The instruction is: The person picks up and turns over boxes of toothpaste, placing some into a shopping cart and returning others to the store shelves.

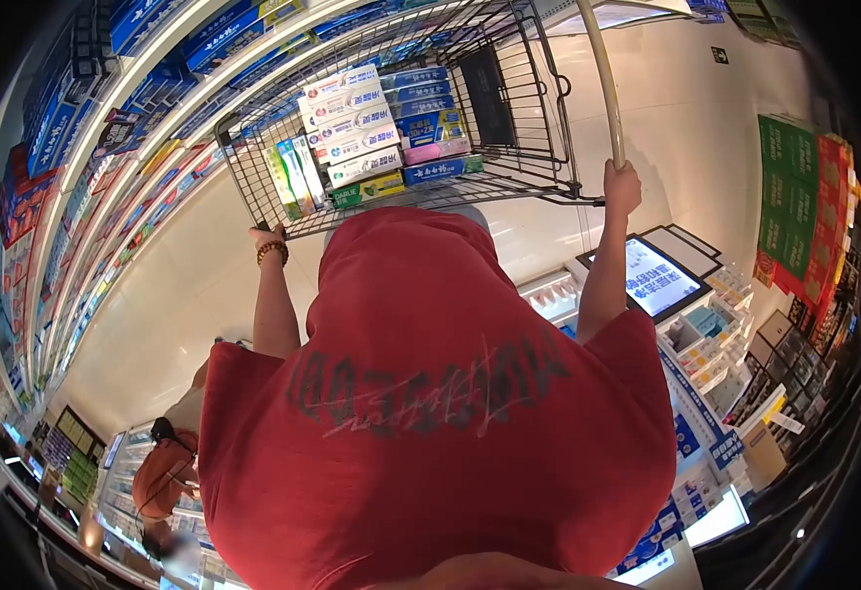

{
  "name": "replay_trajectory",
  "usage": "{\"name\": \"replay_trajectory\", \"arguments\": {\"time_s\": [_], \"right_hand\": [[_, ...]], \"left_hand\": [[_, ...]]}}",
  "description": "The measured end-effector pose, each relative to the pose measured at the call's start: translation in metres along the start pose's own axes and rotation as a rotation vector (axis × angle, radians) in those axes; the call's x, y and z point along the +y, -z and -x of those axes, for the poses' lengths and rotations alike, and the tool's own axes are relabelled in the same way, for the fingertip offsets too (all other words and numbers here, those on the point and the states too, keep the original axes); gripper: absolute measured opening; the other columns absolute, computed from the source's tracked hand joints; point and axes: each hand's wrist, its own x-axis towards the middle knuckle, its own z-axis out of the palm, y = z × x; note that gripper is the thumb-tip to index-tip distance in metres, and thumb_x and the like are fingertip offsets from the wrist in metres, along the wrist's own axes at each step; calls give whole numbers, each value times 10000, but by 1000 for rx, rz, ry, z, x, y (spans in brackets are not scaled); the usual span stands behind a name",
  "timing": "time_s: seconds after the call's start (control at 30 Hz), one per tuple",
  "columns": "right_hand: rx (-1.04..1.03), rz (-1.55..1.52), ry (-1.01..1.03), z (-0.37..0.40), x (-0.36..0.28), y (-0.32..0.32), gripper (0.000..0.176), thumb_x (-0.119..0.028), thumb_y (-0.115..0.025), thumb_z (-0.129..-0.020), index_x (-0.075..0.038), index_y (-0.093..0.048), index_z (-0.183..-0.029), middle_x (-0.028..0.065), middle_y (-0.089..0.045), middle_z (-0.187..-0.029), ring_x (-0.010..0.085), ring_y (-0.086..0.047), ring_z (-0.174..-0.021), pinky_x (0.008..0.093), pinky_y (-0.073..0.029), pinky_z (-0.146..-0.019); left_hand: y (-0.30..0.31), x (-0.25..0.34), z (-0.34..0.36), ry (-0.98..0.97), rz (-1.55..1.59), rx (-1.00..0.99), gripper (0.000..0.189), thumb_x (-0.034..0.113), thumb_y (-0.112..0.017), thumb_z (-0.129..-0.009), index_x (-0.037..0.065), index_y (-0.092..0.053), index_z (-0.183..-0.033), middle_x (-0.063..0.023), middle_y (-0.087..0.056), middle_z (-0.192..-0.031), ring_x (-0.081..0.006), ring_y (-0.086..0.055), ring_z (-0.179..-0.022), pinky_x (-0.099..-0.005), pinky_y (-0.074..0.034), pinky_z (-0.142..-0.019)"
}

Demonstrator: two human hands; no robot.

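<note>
A black wire shopping cart stands in front of me, side-on. My right hand is closed around the end of its long beige handle bar. At the opposite end, my left hand, with a beaded bracelet on the wrist, grips the cart's corner rim; its fingers show only in part. Inside the cart lie stacked white toothpaste boxes, blue boxes, a pink box, a green Darlie box and upright green-and-white packs.
Shelves packed with boxed goods run along the left. A lit display screen and a product stand are at right, with green and red stacked cartons farther off. Another person is at lower left. Pale floor surrounds the cart.
</note>
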Motion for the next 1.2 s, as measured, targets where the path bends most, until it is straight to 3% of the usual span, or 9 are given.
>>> {"name": "replay_trajectory", "arguments": {"time_s": [0.3,0.5,0.6,0.7,0.83,0.9,0.97,1.07,1.2], "right_hand": [[2,-8,36,-56,34,7,344,-383,-577,-825,-71,-649,-949,206,-703,-879,414,-680,-854,511,-532,-760],[-66,-38,52,-76,35,5,377,-389,-593,-814,-41,-628,-956,223,-697,-880,429,-672,-867,509,-522,-784],[-224,-67,89,-101,53,15,422,-404,-618,-815,-22,-637,-995,239,-693,-926,430,-664,-916,491,-515,-821],[-353,-56,202,-121,58,26,510,-432,-641,-829,23,-651,-1060,267,-685,-984,425,-657,-969,481,-506,-856],[-640,-235,50,-141,57,41,510,-431,-646,-863,31,-632,-1079,197,-711,-885,314,-706,-883,403,-535,-768],[-562,-305,215,-128,63,50,590,-438,-645,-892,5,-553,-1270,175,-699,-993,231,-685,-896,344,-522,-784],[-233,-598,220,-103,68,53,534,-351,-627,-925,-14,-522,-1326,159,-663,-1064,231,-639,-910,364,-511,-787],[229,-397,404,-72,86,61,333,-108,-578,-927,-17,-583,-1247,106,-606,-967,236,-565,-860,364,-487,-677],[86,-665,761,-40,27,41,227,-26,-607,-870,-5,-644,-1093,114,-604,-852,239,-571,-733,320,-477,-640]], "left_hand": [[-22,48,45,49,-13,16,729,460,-695,-863,96,-286,-1344,-305,-573,-1256,-432,-591,-1152,-538,-506,-930],[-40,33,39,-72,242,71,923,509,-676,-860,95,-148,-1494,-347,-583,-1209,-459,-602,-1106,-507,-491,-946],[-43,45,93,-161,303,246,910,488,-624,-899,65,-98,-1509,-374,-598,-1154,-494,-598,-1077,-518,-482,-935],[-71,20,146,-54,224,149,811,421,-580,-928,54,-146,-1505,-379,-587,-1169,-490,-593,-1090,-518,-482,-924],[-148,-44,225,-148,-383,-520,710,450,-559,-941,39,-275,-1445,-287,-633,-1160,-461,-611,-1056,-497,-488,-885],[-167,-54,269,-52,-274,-609,695,443,-559,-941,39,-285,-1437,-283,-635,-1150,-455,-614,-1047,-493,-490,-878],[-171,-48,291,15,-140,-576,681,435,-559,-941,38,-296,-1428,-279,-636,-1140,-448,-616,-1037,-489,-492,-871],[-173,-38,304,57,-15,-530,660,423,-559,-941,38,-311,-1416,-272,-638,-1125,-439,-620,-1023,-482,-495,-860],[-169,-28,303,72,67,-494,631,407,-559,-941,37,-331,-1399,-264,-642,-1104,-427,-625,-1004,-473,-499,-845]]}}
